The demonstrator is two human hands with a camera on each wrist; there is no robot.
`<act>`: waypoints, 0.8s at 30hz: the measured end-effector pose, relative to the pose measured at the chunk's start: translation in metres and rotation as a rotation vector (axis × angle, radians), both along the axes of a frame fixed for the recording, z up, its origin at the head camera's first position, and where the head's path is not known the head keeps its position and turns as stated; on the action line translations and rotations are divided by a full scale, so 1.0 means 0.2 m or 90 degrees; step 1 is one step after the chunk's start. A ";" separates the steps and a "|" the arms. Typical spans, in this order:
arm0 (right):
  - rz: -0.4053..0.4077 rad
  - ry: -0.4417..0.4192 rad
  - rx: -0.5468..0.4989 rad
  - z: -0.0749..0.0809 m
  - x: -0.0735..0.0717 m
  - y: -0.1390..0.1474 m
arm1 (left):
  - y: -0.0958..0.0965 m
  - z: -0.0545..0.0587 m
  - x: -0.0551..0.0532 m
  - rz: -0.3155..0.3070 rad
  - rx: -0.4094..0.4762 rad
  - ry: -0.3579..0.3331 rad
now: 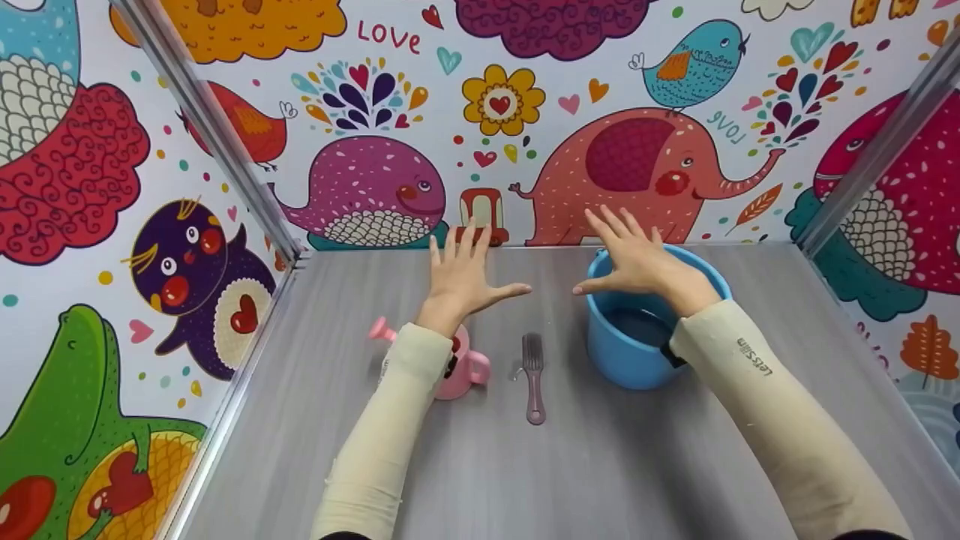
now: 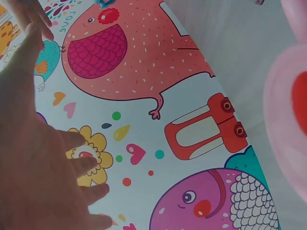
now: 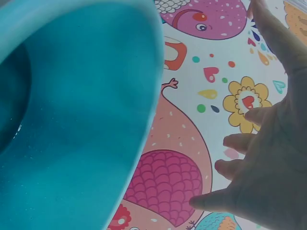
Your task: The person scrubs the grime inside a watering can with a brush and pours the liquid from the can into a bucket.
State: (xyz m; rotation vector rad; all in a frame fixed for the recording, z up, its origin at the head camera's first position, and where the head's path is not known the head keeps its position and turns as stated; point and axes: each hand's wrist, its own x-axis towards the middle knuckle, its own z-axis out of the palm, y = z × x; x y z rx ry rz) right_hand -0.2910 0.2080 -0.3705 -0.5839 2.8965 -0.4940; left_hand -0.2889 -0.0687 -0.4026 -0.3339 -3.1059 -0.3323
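Both hands are held up with fingers spread and nothing in them. My left hand (image 1: 459, 279) hovers above a pink watering can (image 1: 456, 381), whose middle is partly hidden by the forearm. My right hand (image 1: 637, 262) is over the blue bucket (image 1: 626, 352), which has dark liquid-like contents low inside. Between the two vessels lies a mauve-handled brush (image 1: 534, 375), its bristle end pointing away from me. In the left wrist view the watering can (image 2: 283, 110) appears at the right edge; the right wrist view shows the bucket's inner wall (image 3: 96, 110) close up.
A grey wood-grain table (image 1: 480, 480) carries everything. Cartoon-printed panels (image 1: 517, 180) rise at its back and sides, joined by metal corner posts (image 1: 225, 142). A small clear hook-like piece (image 1: 517, 373) lies beside the brush.
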 end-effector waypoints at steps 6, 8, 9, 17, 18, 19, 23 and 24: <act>0.020 0.012 -0.020 0.00 0.04 -0.01 | -0.02 0.01 0.03 -0.004 0.006 -0.002; 0.026 0.015 -0.024 0.00 0.05 -0.01 | -0.02 0.01 0.05 -0.006 0.009 -0.001; 0.027 0.014 -0.027 0.00 0.06 -0.01 | -0.02 0.00 0.05 -0.009 0.010 0.001; 0.034 0.011 -0.036 -0.01 0.13 -0.04 | -0.05 -0.01 0.11 -0.026 0.026 0.006; 0.034 0.012 -0.038 -0.02 0.13 -0.04 | -0.05 -0.01 0.12 -0.026 0.029 0.006; 0.035 0.013 -0.039 -0.02 0.14 -0.04 | -0.06 -0.02 0.13 -0.027 0.037 0.009; 0.039 0.013 -0.039 -0.03 0.18 -0.05 | -0.08 -0.02 0.16 -0.020 0.069 0.006; 0.040 0.014 -0.039 -0.03 0.19 -0.06 | -0.08 -0.02 0.17 -0.020 0.081 0.005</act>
